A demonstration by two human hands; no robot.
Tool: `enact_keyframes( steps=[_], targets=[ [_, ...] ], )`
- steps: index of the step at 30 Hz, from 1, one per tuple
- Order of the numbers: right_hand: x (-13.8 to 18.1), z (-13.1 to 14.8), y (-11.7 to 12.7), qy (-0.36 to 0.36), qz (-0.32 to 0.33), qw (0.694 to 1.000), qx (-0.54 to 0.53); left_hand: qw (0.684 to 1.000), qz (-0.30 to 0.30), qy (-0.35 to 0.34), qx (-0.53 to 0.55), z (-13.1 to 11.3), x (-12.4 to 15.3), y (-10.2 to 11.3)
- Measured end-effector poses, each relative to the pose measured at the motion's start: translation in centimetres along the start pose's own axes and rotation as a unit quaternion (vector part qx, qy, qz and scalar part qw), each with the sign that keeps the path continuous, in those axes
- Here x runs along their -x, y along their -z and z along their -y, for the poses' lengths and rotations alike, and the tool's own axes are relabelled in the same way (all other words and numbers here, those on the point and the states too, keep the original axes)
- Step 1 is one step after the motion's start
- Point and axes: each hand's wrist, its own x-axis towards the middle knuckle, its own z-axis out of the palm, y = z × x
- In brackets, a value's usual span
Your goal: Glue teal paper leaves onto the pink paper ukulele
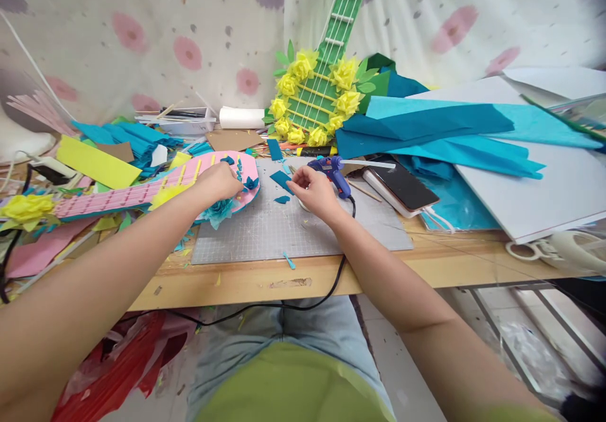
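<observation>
A pink toy guitar (249, 168), decorated with paper flowers, lies on its back at the left of the grey cutting mat (265, 242). Over its body is my left hand (220, 181), fingers curled and tips pressed down among small dark blue paper pieces (250, 183); what they pinch is hidden. A light blue paper flower (220, 211) sits below that hand. My right hand (315, 190) has its fingertips pinched at the edge of a dark blue paper rectangle (281, 181). Beside its knuckles rests a blue glue gun (334, 171).
A green guitar (307, 103) with yellow flowers leans against the curtain behind. Blue crepe paper (426, 128), a phone (402, 182) and white sheets (534, 188) are on the right. Paper scraps crowd the left. The glue gun's black cord (338, 277) hangs over the table edge.
</observation>
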Motion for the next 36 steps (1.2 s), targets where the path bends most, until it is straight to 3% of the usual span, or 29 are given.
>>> enact_keyframes(
  steps=[26,36],
  targets=[
    [0.1,0.0,-0.1,-0.007,0.017,1.000,0.015,0.996,-0.005,-0.026,0.085,0.4,-1.3,-1.2],
    [0.1,-0.4,-0.4,-0.008,0.020,1.000,0.017,0.997,-0.003,-0.043,0.061,0.9,-1.0,-0.9]
  ],
)
